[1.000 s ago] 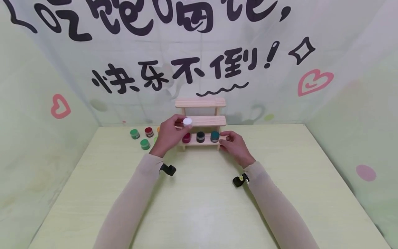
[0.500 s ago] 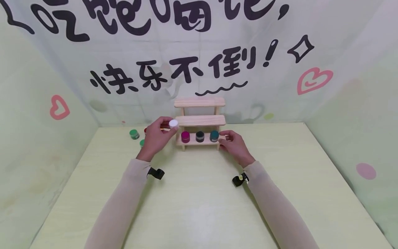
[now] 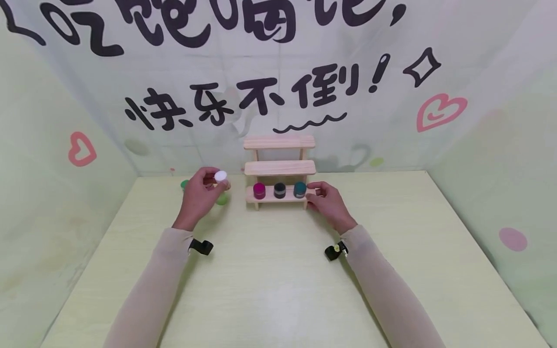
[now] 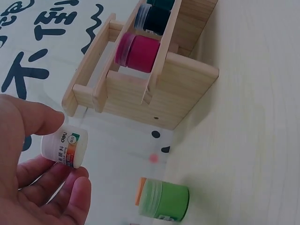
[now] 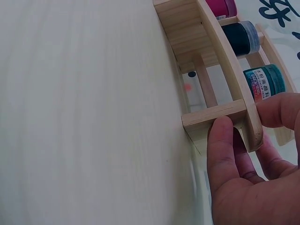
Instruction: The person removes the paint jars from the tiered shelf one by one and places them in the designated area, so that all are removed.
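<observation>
My left hand [image 3: 197,199] holds a small white paint jar [image 4: 64,146] between thumb and fingers, raised off the table to the left of the wooden tiered rack [image 3: 280,167]. My right hand [image 3: 330,207] grips the right end of the rack's lowest shelf, thumb on top and fingers beneath, as the right wrist view shows. On that shelf stand a magenta paint jar [image 3: 259,191], a black one [image 3: 280,191] and a teal one [image 5: 265,83]. The two upper shelves bear nothing. A light green jar [image 4: 169,200] sits on the table just beyond my left hand.
Behind the light green jar an orange edge [image 4: 140,191] peeks out. A green jar [image 3: 184,184] is partly hidden by my left hand. The back wall [image 3: 209,145], a printed cloth, rises directly behind the rack; cloth sides flank the pale table [image 3: 278,270].
My left hand has moved left, away from the rack, carrying the white paint jar over the jars on the table. The right hand keeps its grip on the shelf end.
</observation>
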A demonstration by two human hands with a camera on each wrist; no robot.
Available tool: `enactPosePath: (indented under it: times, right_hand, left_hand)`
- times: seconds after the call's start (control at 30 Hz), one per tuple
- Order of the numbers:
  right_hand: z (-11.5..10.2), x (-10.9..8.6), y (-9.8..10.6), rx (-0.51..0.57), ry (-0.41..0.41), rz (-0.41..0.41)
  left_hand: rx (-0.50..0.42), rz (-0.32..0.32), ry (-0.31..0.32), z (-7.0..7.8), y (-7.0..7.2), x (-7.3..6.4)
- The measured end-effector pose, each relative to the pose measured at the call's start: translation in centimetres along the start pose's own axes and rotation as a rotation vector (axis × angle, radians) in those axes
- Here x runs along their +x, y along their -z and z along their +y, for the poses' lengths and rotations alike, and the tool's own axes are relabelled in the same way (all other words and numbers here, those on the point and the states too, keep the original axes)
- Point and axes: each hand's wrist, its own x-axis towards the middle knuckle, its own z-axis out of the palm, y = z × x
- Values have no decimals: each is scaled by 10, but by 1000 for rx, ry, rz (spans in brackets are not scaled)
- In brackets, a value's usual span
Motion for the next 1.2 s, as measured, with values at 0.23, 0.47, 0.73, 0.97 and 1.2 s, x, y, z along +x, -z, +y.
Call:
enactPosePath:
  times: [0.23, 0.47, 0.73, 0.97, 1.2]
  right_hand:
    - [-1, 0, 0, 11, 2, 0]
    - [0, 0, 0, 26, 11, -4]
    - [0, -1, 1, 50, 5, 1]
    - [-1, -2, 0, 45, 4, 2]
    - [-1, -1, 0, 46, 8, -1]
  left_hand:
    - [56, 39, 0, -19, 17, -3]
    - [107, 60, 74, -36, 33, -9]
    - [131, 70, 114, -55, 46, -14]
    - [153, 90, 163, -66, 57, -18]
    - [185, 75, 241, -74, 64, -20]
